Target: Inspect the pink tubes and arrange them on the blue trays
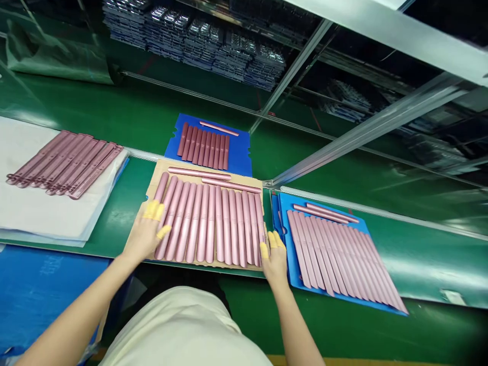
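Observation:
Pink metallic strips (pixel 194 221), long and narrow with rounded faces, lie side by side in a row on a cardboard sheet (pixel 152 189). Two more strips (pixel 231 185) lie crosswise above the row. At the sheet's left side is my left hand (pixel 145 231), its yellow-covered fingers stretched along the outermost strip and its thumb apart. My right hand (pixel 275 262), also with yellow finger covers, is at the right edge beside the last strip, thumb and fingers slightly apart. Whether either hand presses on the strips or the sheet's edge is unclear.
A blue sheet (pixel 244 152) behind holds darker pink strips. To the right, another blue sheet (pixel 360 219) carries a row of similar strips. Pink parts (pixel 64 162) lie on white sheets (pixel 23 213) at left. A metal frame post (pixel 366 132) rises behind the green bench (pixel 430 239).

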Tool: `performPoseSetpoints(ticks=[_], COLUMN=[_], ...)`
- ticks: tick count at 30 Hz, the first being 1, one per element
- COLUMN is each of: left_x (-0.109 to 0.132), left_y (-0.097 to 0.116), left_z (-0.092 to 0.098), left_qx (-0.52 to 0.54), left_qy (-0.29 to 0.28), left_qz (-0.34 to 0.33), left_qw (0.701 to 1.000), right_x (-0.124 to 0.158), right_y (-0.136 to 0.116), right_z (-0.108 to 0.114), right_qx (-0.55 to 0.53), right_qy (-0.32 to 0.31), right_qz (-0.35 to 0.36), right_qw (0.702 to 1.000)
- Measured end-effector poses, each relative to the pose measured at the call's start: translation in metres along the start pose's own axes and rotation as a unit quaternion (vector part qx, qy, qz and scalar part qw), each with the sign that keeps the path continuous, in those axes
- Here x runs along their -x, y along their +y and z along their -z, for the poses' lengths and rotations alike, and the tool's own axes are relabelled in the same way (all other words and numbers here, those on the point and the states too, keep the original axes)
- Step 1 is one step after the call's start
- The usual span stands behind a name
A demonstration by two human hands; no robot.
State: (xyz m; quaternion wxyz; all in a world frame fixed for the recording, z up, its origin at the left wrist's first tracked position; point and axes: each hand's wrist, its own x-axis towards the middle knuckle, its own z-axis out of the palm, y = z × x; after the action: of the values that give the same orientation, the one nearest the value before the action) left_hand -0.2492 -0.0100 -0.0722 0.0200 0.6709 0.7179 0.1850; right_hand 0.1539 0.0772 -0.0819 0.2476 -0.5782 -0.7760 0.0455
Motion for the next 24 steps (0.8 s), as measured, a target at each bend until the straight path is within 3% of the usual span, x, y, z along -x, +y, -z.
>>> performPoseSetpoints(ticks=[3,5,10,13,16,20,24], left_x=[0.000,0.007,0.021,0.022,0.019,0.014,0.003], left_y=[-0.040,-0.053,-0.046,-0.040,-0.036,-0.033,-0.045], left_z=[0.010,0.010,-0.009,-0.017,-0.015,-0.012,-0.016], left_qx=[-0.013,-0.017,0.019,0.024,0.001,0.003,0.075], left_qy=[0.022,0.013,-0.079,-0.120,-0.095,-0.049,-0.032], left_qz=[0.142,0.165,0.163,0.167,0.161,0.156,0.190], left_qw=[0.990,0.986,0.983,0.978,0.982,0.987,0.978], right_x=[0.007,0.015,0.031,0.032,0.029,0.030,0.041], right_y=[0.031,0.031,-0.004,-0.013,-0.018,-0.050,-0.091], right_z=[0.004,-0.003,-0.034,-0.037,-0.024,-0.009,-0.016], right_qx=[0.017,0.021,0.038,0.067,0.089,0.077,0.039], right_qy=[0.004,0.003,-0.021,-0.050,-0.055,-0.045,-0.116], right_qz=[-0.068,-0.053,0.010,0.009,0.027,0.138,0.244], right_qw=[0.998,0.998,0.999,0.996,0.994,0.986,0.962])
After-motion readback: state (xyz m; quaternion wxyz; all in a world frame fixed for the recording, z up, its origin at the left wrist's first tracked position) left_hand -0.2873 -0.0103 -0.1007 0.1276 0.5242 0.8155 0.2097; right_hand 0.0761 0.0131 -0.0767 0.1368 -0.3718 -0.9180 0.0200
